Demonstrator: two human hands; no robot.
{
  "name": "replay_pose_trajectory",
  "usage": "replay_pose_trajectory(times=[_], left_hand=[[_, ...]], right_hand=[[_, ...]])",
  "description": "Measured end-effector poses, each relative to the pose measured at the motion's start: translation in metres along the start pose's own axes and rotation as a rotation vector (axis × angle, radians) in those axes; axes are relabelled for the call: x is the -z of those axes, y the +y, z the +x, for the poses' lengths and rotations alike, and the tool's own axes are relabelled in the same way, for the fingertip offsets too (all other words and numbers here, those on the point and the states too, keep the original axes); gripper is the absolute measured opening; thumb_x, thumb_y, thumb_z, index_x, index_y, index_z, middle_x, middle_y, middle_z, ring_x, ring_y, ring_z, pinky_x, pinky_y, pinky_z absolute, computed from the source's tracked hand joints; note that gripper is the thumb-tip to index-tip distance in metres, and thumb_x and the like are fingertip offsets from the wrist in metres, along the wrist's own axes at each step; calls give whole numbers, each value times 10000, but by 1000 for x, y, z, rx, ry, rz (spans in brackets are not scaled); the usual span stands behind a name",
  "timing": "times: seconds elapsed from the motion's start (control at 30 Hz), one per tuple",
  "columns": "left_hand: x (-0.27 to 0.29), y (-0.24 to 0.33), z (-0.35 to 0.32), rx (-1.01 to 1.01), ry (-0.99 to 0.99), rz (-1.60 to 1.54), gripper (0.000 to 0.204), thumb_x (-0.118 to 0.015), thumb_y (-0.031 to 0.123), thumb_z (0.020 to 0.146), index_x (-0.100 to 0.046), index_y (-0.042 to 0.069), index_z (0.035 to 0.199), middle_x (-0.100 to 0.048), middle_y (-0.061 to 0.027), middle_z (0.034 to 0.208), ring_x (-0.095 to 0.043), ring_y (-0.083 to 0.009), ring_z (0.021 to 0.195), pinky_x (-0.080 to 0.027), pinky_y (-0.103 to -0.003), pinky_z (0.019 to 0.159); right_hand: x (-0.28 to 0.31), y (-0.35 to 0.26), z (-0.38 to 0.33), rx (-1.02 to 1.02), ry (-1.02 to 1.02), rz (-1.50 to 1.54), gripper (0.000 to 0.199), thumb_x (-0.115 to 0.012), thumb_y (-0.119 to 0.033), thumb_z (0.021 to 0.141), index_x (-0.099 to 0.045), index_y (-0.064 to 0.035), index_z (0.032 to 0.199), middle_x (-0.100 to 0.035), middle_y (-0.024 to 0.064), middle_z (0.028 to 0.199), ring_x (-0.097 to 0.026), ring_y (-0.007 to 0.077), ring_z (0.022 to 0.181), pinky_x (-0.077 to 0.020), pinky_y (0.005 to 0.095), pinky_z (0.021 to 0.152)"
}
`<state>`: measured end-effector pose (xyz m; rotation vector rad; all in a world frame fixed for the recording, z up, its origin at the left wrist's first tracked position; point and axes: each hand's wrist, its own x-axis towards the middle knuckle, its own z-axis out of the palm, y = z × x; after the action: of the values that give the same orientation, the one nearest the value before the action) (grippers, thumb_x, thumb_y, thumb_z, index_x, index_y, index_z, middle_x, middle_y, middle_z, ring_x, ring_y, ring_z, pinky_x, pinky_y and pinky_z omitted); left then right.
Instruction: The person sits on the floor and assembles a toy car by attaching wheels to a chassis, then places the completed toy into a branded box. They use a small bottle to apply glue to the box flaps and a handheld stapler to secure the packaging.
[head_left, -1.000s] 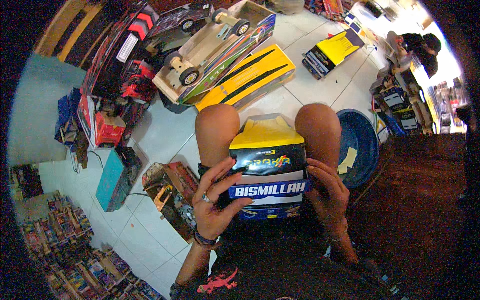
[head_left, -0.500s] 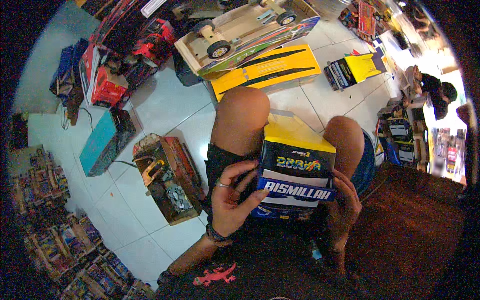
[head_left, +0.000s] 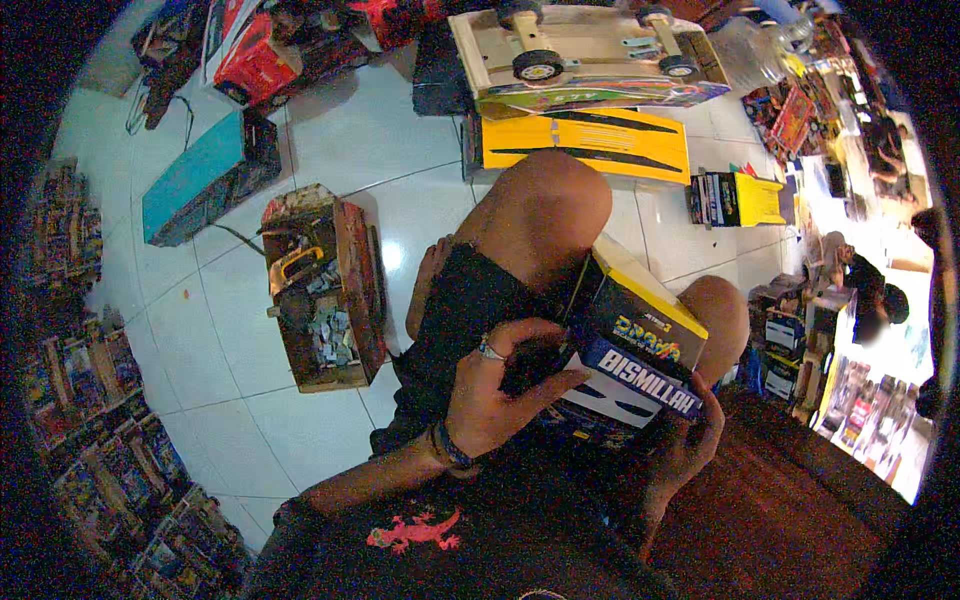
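Between my knees sits a boxy toy truck cab (head_left: 640,335), yellow on top and black, blue and white in front, tilted down to the right. A blue sticker strip (head_left: 640,379) with white lettering crosses its front. My left hand (head_left: 510,385), with a ring and wristbands, is curled at the cab's left side, its thumb laid by the strip's left end. Wrapped around the lower right edge is my right hand (head_left: 690,440), its fingertips at the strip's right end. The cab's underside and some right fingers are hidden.
On the tiles stand an open tool box (head_left: 325,290) and a teal box (head_left: 205,180). Ahead lie a yellow panel (head_left: 600,140), an upturned wooden toy truck body (head_left: 590,65) and a smaller yellow-black piece (head_left: 740,198). Stacked toy pieces (head_left: 110,400) line the left.
The cab has tilted clockwise and shifted right in the view, with both hands still on it. My left thumb stays near the strip's left end. The whole view has turned, shifting the surrounding things.
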<state>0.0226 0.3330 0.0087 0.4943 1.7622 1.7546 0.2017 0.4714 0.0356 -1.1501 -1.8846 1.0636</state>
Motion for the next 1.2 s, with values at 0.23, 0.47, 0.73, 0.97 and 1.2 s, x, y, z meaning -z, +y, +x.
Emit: replay_pose_trajectory(times=[0.23, 0.47, 0.73, 0.97, 1.2], left_hand=[[-6, -6, 4, 11, 33, -61, 505, -810, 186, 788, -551, 39, 1195, -682, -126, 1038, -676, -225, 935, -529, -334, 825], [-2, -5, 4, -15, -11, 16, 475, -793, 201, 791, -566, 29, 1172, -646, -146, 1063, -646, -303, 987, -511, -364, 864], [-2, -8, 3, -213, 6, 151, 397, -777, 158, 800, -619, 53, 1148, -652, -143, 1111, -643, -309, 1035, -520, -381, 886], [-2, -6, 1, -180, -22, 244, 454, -795, 153, 780, -620, 55, 1187, -639, -154, 1150, -633, -309, 1065, -514, -382, 910], [6, 25, 21, -418, -166, 398, 641, -791, 170, 774, -536, 62, 1352, -509, -187, 1389, -533, -332, 1247, -431, -382, 1032]], right_hand=[[9, 8, 3, 32, -30, -17, 355, -605, -206, 968, -530, 22, 1229, -595, 154, 1228, -562, 236, 1130, -435, 373, 999], [8, 2, 3, -57, -29, 89, 318, -562, -155, 990, -517, 20, 1251, -582, 153, 1236, -553, 236, 1137, -427, 361, 1005], [11, 2, 2, -31, -42, 45, 304, -557, -125, 985, -526, 24, 1248, -580, 156, 1245, -551, 237, 1145, -417, 365, 1016], [18, -1, 5, 0, -91, -181, 297, -586, -53, 936, -576, 25, 1223, -620, 143, 1209, -568, 225, 1133, -415, 349, 1015], [21, -7, 11, -30, -117, -113, 417, -669, 58, 732, -654, 7, 1146, -679, 150, 1153, -638, 266, 1099, -482, 354, 963]])
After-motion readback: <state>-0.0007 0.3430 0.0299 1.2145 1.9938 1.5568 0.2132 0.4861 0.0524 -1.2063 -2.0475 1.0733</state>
